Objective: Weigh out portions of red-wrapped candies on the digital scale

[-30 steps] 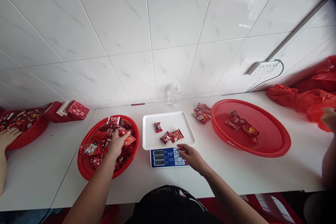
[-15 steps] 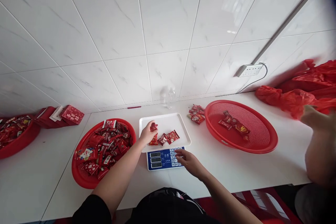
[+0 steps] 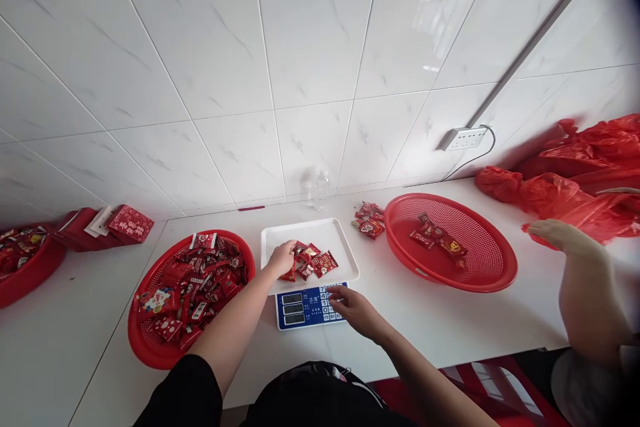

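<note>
My left hand (image 3: 283, 259) is over the white tray (image 3: 273, 235) of a scale, its fingers curled down at the left side of several small red snack packets (image 3: 325, 263). The fingertips touch or nearly touch the packets; what they hold, if anything, is hidden. Under the tray's near edge is the blue scale panel (image 3: 313, 298), with displays and a keypad. My right hand (image 3: 359, 312) hovers at the keypad, fingers loosely bent and apart, holding nothing. Left of the scale, a red basket (image 3: 136, 340) is heaped with similar packets.
Right of the scale, a red perforated basket (image 3: 490, 240) holds several packets. Loose packets (image 3: 371, 220) lie beside it, near a clear bottle (image 3: 321, 190). Red boxes (image 3: 131, 223) stand at left. Another person's arm (image 3: 583, 280) reaches towards red plastic bags (image 3: 565, 193) at right.
My left hand has lowered slightly, and more packets lie on the tray by its fingertips. My right hand stays near the keypad. The other person's hand has shifted left and down.
</note>
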The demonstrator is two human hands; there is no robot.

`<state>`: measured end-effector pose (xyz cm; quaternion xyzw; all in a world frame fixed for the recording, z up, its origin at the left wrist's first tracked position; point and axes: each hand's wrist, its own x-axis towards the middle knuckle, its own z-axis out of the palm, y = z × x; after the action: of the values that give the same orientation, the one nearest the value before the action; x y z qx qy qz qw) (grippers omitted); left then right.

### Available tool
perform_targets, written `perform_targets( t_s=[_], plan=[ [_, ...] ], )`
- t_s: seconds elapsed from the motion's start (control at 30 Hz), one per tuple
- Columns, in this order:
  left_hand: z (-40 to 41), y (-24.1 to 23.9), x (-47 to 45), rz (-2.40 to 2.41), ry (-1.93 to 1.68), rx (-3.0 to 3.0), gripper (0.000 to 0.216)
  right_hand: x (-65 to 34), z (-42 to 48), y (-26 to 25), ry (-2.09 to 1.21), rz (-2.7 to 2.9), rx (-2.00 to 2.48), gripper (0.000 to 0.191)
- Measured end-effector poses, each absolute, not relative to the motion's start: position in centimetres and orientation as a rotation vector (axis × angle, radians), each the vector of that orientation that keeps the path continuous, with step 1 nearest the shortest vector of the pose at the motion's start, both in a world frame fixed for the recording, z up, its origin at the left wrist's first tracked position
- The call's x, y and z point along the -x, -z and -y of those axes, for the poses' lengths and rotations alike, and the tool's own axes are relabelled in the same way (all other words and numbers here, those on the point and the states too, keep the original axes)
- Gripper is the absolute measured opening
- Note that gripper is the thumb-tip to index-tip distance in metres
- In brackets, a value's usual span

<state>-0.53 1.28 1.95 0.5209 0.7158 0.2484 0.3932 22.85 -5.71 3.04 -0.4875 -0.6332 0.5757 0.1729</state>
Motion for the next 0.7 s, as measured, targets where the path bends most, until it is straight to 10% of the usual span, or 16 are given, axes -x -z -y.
perform_targets(
  t_s=[0.7],
  plan=[
    [12.1,-3.4,-4.6,-1.291,-0.699,-1.028,0.098,-18.5,7.6,-2.9,-1.899,1.736,1.232,0.009]
  ],
)
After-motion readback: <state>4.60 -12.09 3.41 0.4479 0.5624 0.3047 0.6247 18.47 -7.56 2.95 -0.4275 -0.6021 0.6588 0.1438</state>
